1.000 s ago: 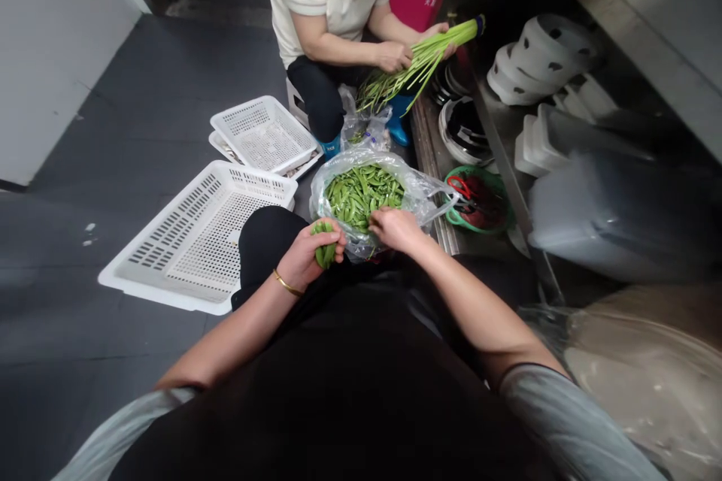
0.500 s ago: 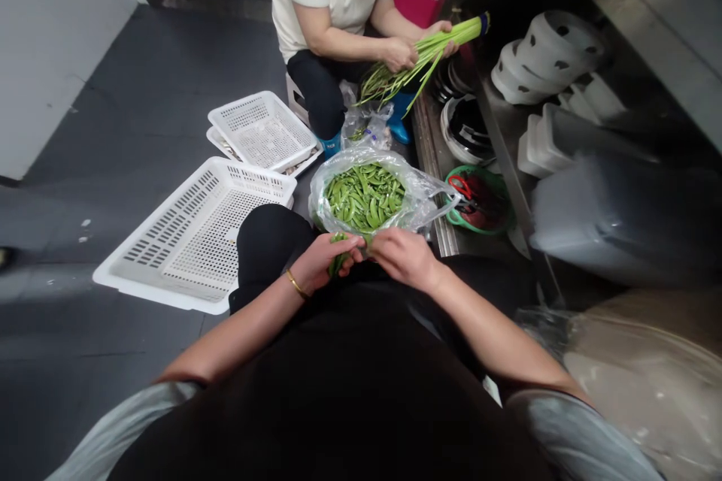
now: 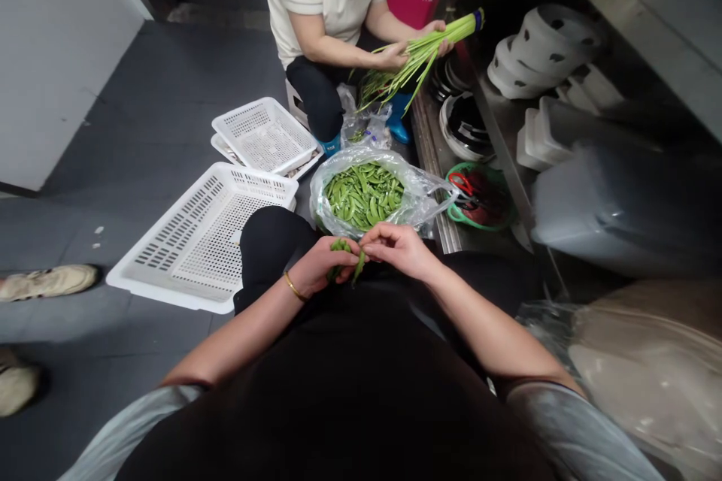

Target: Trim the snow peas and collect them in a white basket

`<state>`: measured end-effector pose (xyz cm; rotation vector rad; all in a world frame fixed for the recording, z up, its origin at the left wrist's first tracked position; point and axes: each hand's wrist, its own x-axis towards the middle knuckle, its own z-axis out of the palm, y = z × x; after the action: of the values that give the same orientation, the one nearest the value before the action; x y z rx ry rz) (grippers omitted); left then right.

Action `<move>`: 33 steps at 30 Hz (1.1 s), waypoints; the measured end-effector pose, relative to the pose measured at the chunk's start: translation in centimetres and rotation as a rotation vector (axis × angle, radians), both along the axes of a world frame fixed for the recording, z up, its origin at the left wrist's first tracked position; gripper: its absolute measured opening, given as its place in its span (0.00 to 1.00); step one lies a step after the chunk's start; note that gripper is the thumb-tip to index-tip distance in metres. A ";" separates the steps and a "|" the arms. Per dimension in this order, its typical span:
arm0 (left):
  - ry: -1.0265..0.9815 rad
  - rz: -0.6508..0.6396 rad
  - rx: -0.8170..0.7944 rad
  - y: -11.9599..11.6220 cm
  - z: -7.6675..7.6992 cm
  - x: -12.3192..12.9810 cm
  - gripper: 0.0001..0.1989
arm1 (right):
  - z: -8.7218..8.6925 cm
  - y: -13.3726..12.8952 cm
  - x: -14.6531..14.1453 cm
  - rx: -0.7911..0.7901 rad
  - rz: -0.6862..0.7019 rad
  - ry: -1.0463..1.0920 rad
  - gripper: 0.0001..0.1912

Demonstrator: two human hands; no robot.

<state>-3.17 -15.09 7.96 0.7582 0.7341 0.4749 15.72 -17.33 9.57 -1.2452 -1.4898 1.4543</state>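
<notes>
- green pods [image 3: 364, 194] fill the open clear plastic bag [image 3: 416, 199], just past the hands; the lower layers are hidden.
- the left hand [image 3: 327, 261] is curled around a few loose pods [image 3: 341, 246], partly covered by its fingers.
- the right hand [image 3: 403, 249] is pinched narrow at the top of one hanging pod [image 3: 359, 267]; i can't tell what sits between its fingertips.
- a knee covers one corner of the big white basket [image 3: 211, 229].
- across from it, a person [image 3: 327, 4], head cut off, holds long green stalks [image 3: 443, 47].
</notes>
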 end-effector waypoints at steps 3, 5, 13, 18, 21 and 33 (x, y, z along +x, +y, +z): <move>0.006 0.012 -0.012 0.0 -0.1 -0.1 0.12 | -0.5 0.0 -0.7 -0.073 -0.037 0.028 0.17; 0.028 0.021 0.014 0.0 0.0 -0.2 0.13 | -0.7 -0.1 -1.0 -0.097 -0.091 0.055 0.19; -0.090 0.006 -0.106 0.0 0.0 -0.1 0.13 | 0.5 -1.0 -1.3 0.429 -0.109 -0.269 0.10; -0.136 0.082 -0.205 -0.1 -0.1 0.4 0.14 | 0.2 -1.4 -2.0 0.749 -0.128 -0.615 0.08; -0.105 0.185 -0.153 0.1 0.0 0.3 0.14 | 0.8 -1.7 -1.1 0.788 -0.148 -0.574 0.07; 0.157 0.311 0.422 -0.1 0.8 -0.6 0.11 | 1.2 -1.7 0.3 0.398 0.056 -0.453 0.09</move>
<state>-3.75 -15.20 8.79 1.0896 0.9180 0.8765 16.00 -19.02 10.80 -1.3366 -2.0071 0.8717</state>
